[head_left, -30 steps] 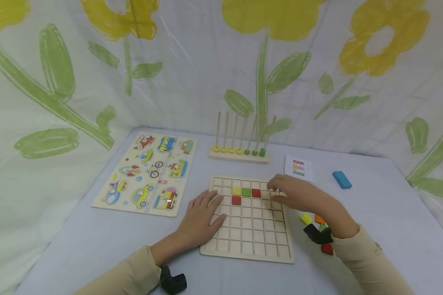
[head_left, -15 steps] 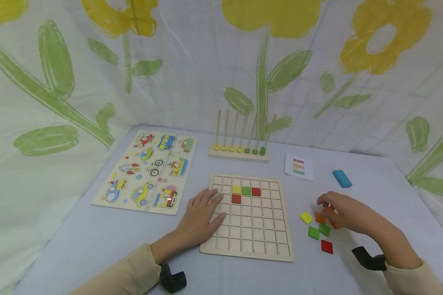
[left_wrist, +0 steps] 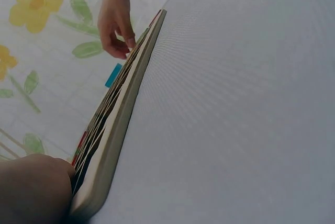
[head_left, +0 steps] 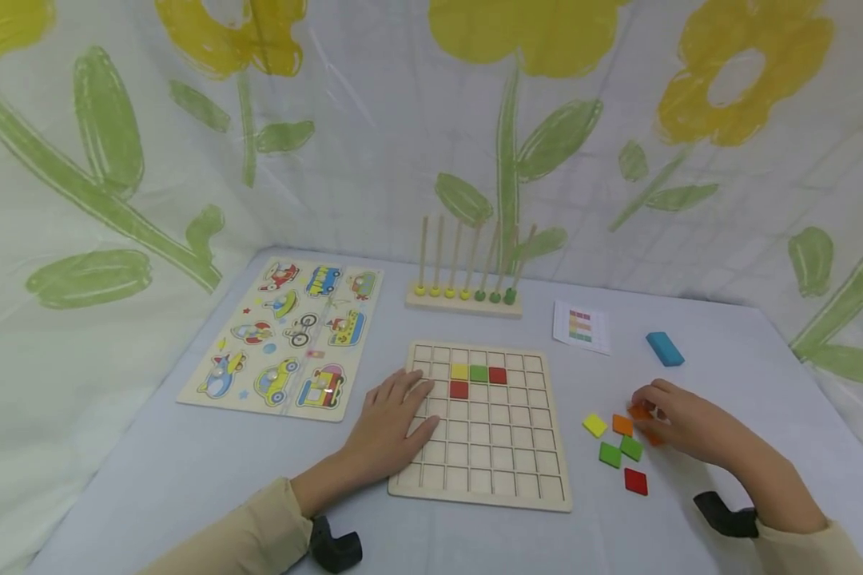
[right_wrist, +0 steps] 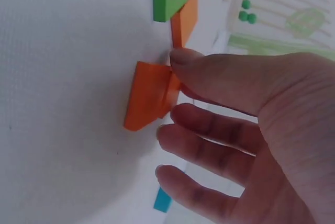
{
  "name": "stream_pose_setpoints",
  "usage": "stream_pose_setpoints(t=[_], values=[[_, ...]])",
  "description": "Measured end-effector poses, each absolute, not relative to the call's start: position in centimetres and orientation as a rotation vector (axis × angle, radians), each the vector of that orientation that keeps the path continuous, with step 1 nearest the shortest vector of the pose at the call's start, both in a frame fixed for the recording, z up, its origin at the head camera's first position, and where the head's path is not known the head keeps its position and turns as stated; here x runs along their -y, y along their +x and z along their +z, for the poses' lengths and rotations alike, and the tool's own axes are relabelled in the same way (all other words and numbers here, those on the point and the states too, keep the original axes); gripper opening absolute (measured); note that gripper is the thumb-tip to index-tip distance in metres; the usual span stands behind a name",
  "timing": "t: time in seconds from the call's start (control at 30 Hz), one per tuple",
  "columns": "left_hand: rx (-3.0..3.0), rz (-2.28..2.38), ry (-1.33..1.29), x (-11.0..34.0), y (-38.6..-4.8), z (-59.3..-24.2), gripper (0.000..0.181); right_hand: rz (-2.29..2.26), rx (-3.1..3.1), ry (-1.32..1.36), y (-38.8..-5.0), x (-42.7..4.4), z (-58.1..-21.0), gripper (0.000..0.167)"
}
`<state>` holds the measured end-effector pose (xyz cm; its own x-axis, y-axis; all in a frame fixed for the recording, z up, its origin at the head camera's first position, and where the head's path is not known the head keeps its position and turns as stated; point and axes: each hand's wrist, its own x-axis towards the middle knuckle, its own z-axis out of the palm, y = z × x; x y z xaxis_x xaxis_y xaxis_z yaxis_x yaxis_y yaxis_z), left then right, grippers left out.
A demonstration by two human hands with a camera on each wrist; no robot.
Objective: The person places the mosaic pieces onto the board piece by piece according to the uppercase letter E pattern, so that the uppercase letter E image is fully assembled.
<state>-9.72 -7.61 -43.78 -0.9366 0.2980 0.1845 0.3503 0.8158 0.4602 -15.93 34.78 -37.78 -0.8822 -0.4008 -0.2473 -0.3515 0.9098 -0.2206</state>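
My left hand (head_left: 388, 427) lies with extended fingers on the left edge of a wooden grid board (head_left: 507, 459). On the board, a yellow tile (head_left: 459, 371), a green tile (head_left: 479, 373) and a red tile (head_left: 498, 375) form a row, with another red tile (head_left: 459, 390) below the yellow one. Right of the board, my right hand (head_left: 690, 422) pinches an orange tile (right_wrist: 170, 96) between thumb and forefinger. A second orange tile (right_wrist: 145, 96) lies right against it on the table. The fingers partly cover both tiles in the head view.
Loose tiles lie beside the right hand: yellow (head_left: 594, 425), orange (head_left: 622, 425), two green (head_left: 610, 455) and red (head_left: 636, 481). Behind them are a printed pattern card (head_left: 597, 331) and a blue block (head_left: 665, 349). A peg stand (head_left: 463, 302) and a picture puzzle (head_left: 288, 343) stand farther back.
My right hand has moved from above the board's upper right corner out to the loose tiles, where its fingers have closed on an orange one. The left hand stays put.
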Motion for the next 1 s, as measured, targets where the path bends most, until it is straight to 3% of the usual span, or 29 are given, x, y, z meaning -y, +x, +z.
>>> stream_pose_setpoints(t=[0.4, 0.67, 1.0], values=[[2.881, -0.777, -0.515, 7.63, -9.69, -43.8, 0.055, -0.279, -2.842, -0.627, -15.91, -34.2, -37.98, 0.021], [2.883, -0.78, -0.531, 7.58, -9.77, -43.92, 0.055, -0.256, -2.819, -0.451, -16.04, -34.61, -37.79, 0.034], [2.872, -0.774, -0.533, 7.67, -9.78, -43.99, 0.055, -0.292, -2.798, -0.451, -16.27, -34.54, -37.89, 0.035]])
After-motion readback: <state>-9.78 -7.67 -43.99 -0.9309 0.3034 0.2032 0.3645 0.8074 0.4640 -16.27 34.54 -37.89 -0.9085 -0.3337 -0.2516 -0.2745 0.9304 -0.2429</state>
